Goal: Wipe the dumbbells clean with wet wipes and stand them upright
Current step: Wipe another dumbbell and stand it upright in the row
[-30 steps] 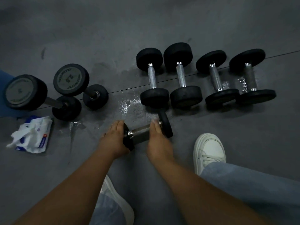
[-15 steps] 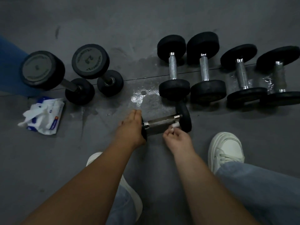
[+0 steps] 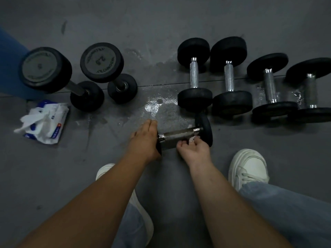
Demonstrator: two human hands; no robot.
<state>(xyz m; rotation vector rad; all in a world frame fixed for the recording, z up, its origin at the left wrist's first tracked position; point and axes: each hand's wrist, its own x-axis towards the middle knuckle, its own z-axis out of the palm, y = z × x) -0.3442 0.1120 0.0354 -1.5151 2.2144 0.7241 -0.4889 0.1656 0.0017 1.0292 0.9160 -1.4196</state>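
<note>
Head view, looking down at a grey floor [image 3: 179,18]: a small dumbbell [image 3: 180,136] lies on its side just in front of the person's feet, its handle running left to right with the right end a little farther away. The left hand [image 3: 145,140] lies over the dumbbell's left end with fingers straight and together, pressing on it rather than clutching, and that end is almost hidden under the palm. The right hand [image 3: 194,150] is turned palm up at the handle near the right end, its fingers curled and pinching a scrap of white wipe [image 3: 192,139] against the metal. Just beyond the dumbbell the floor shines with a wet patch [image 3: 157,108]. Farther back on the right, four more dumbbells [image 3: 194,76] lie side by side with their handles pointing away. The near end of the leftmost one sits very close to the held dumbbell's right end, though I cannot tell whether they touch. Off to the left, two larger dumbbells [image 3: 102,62] stand on end, one marked 2.5. In front of them lies an open pack of wipes [image 3: 44,122] with white sheets spilling out. A white shoe [image 3: 249,169] is planted to the right of the hands, and another shoe [image 3: 141,212] shows beneath the left forearm.
</note>
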